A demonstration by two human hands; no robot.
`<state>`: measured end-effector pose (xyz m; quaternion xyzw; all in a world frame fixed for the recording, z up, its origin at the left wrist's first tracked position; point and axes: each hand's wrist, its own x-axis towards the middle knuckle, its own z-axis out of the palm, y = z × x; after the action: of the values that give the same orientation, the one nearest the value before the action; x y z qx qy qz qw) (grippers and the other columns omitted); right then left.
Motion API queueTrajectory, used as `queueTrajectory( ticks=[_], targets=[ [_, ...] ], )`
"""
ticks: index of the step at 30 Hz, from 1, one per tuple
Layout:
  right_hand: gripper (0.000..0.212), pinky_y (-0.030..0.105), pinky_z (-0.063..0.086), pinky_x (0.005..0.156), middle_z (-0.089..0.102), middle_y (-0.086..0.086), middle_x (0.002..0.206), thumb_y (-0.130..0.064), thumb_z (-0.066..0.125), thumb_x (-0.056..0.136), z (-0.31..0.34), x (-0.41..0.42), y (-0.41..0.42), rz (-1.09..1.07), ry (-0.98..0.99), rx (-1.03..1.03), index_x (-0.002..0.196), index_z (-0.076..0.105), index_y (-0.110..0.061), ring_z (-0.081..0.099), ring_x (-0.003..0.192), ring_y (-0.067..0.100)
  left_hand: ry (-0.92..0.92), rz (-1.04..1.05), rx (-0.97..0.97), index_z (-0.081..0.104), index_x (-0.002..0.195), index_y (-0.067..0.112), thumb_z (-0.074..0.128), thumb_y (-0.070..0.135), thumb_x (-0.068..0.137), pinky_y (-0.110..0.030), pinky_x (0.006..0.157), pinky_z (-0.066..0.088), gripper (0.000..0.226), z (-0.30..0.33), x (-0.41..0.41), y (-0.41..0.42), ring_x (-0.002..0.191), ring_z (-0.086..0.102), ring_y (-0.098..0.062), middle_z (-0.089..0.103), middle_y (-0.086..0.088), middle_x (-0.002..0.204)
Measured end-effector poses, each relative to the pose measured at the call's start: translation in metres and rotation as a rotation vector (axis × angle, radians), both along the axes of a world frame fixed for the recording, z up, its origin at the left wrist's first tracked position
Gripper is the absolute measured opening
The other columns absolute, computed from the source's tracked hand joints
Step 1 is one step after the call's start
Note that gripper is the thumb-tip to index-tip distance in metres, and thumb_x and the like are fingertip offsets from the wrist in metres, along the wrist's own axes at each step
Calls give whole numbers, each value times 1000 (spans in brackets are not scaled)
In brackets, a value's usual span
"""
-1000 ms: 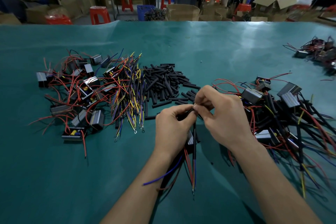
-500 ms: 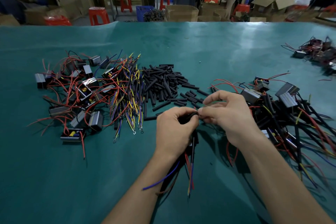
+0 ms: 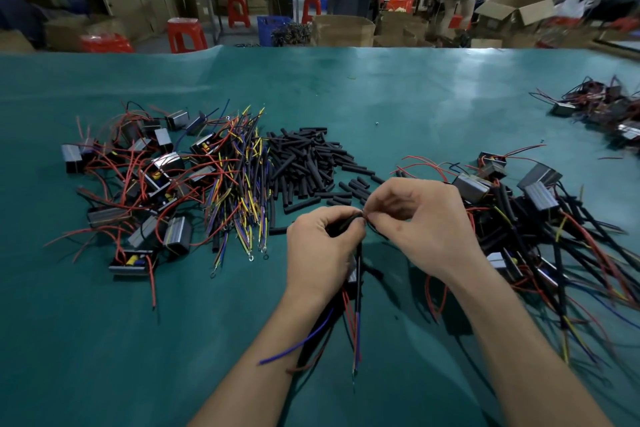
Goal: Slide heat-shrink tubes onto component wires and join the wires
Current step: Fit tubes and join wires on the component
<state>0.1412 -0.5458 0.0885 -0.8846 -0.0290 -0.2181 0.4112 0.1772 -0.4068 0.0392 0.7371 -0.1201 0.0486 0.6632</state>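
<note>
- A black tube (image 3: 348, 222) sits at the middle of the table, pinched in the curled fingers of the left hand (image 3: 320, 250), its tip pointing toward the right hand.
- The right hand (image 3: 420, 224) meets it fingertip to fingertip, thumb and forefinger pinching something thin at the tube's end; it is too small to tell what.
- Under the left palm a component (image 3: 353, 276) is partly hidden; its wires (image 3: 356, 329), red, blue and black, hang down toward the viewer between the forearms.
- Just beyond the hands lies a loose pile of tubes (image 3: 304, 166).
- Left of that pile lies a sheaf of leads (image 3: 239, 184), yellow, blue and black, with ring ends.
- Further left lies a heap of boxes (image 3: 138, 184) with red wires.
- Right of the hands lies a second heap (image 3: 540, 218) with black-sleeved wires.
- All rest on a teal table (image 3: 415, 97).
</note>
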Motion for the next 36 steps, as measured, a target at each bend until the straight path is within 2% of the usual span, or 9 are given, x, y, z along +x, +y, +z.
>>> queueTrajectory(
  ticks=[4,7,10,14,21,25,27,32,36],
  targets=[
    [33,11,54,73,76,-11,78,10,71,71,2,-1,-4,-3,18,-105,82,79,-20,72,76,1,35,-8,-20,81,85,17,68,25,74,-27,76,55,18,0,0,0,75,70,-5,77,7,79],
    [29,24,60,75,75,-13,81,3,81,75,-1,0,-4,-2,56,-160,87,79,-24,72,76,4,48,-11,-25,81,85,16,71,18,79,-28,70,52,12,-1,1,0,67,65,-5,76,6,76],
    [29,27,60,78,77,-14,81,3,81,78,-1,0,-4,10,57,-126,93,78,-22,72,76,0,55,3,-26,80,85,15,71,13,81,-28,67,51,10,-1,1,0,64,63,-9,76,4,75],
    [23,39,58,87,76,-18,78,-8,84,80,0,-1,-2,-8,4,-166,94,76,-23,71,80,1,54,15,-12,80,87,13,72,6,83,-33,78,58,11,1,0,0,83,73,-20,77,2,80],
    [19,36,56,77,71,-14,74,-13,78,84,-4,1,2,-89,43,-154,87,65,-27,69,74,8,15,1,32,79,86,16,71,20,77,-24,63,51,13,0,-2,0,62,65,-5,75,5,73],
    [22,30,51,70,68,-10,71,-14,74,87,-6,2,0,-142,189,-156,87,58,-29,63,73,6,-67,-9,86,78,86,15,71,18,76,-27,76,57,13,0,-5,-1,75,71,-4,76,7,78],
    [23,21,42,57,67,-6,69,-12,73,87,-6,3,-1,-171,267,-65,84,57,-29,57,62,3,-106,-10,108,78,85,15,74,10,78,-27,78,58,9,0,-6,-1,77,71,-3,76,8,79],
    [19,35,47,59,62,4,67,-3,64,94,-4,2,-3,-139,498,349,93,58,-21,62,60,19,-183,1,155,78,84,17,74,7,77,-27,78,57,12,0,-8,-2,77,70,-3,76,8,80],
    [22,28,42,49,62,4,64,7,57,93,0,3,-2,-90,538,616,93,58,-14,60,51,15,-180,-7,129,77,85,17,74,8,80,-20,75,55,11,-1,-7,-2,76,70,-1,75,10,78]
  ],
)
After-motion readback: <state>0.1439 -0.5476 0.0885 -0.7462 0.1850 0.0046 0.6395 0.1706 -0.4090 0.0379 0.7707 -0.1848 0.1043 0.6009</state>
